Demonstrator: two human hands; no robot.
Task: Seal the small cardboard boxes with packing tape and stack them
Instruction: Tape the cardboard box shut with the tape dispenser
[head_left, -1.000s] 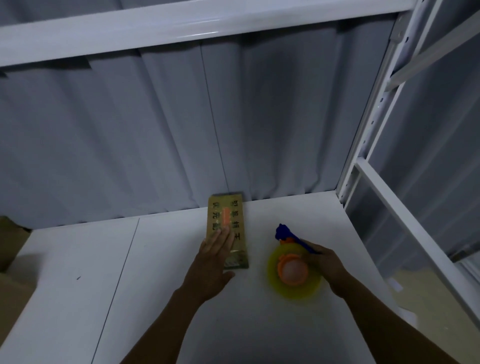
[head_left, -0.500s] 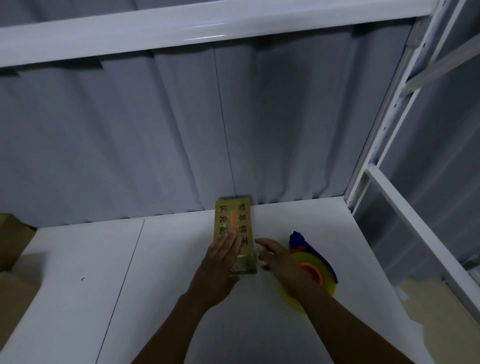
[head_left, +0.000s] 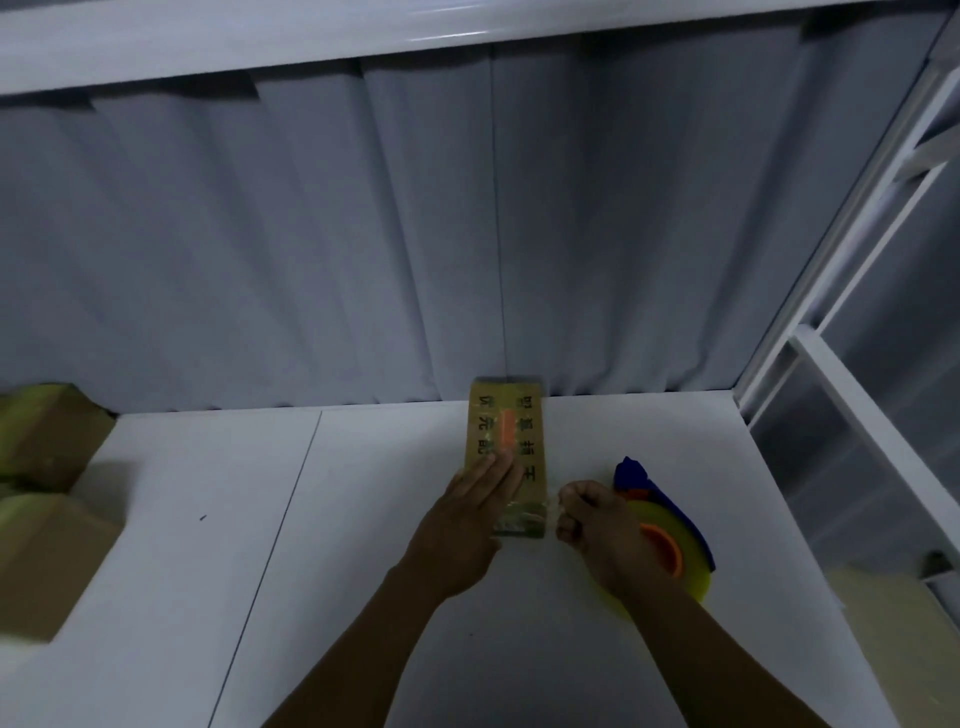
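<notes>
A small yellow-brown cardboard box (head_left: 506, 426) with black characters and an orange mark lies flat on the white shelf, its far end against the grey curtain. My left hand (head_left: 470, 519) rests flat on its near left part, fingers together. My right hand (head_left: 592, 525) is curled at the box's near right corner, fingertips pinched at the clear tape edge there. Behind my right hand lies the tape dispenser (head_left: 670, 540), a yellow roll with an orange hub and blue handle, resting on the shelf.
Other cardboard boxes (head_left: 47, 551) are stacked at the left edge of the white shelf (head_left: 260, 519). A white metal upright (head_left: 852, 249) and rail stand at the right. A shelf beam (head_left: 363, 26) runs overhead.
My right hand let go of the tape dispenser, moved left to the box's near right corner and curled shut there. My left hand stayed on the box. The view shifted.
</notes>
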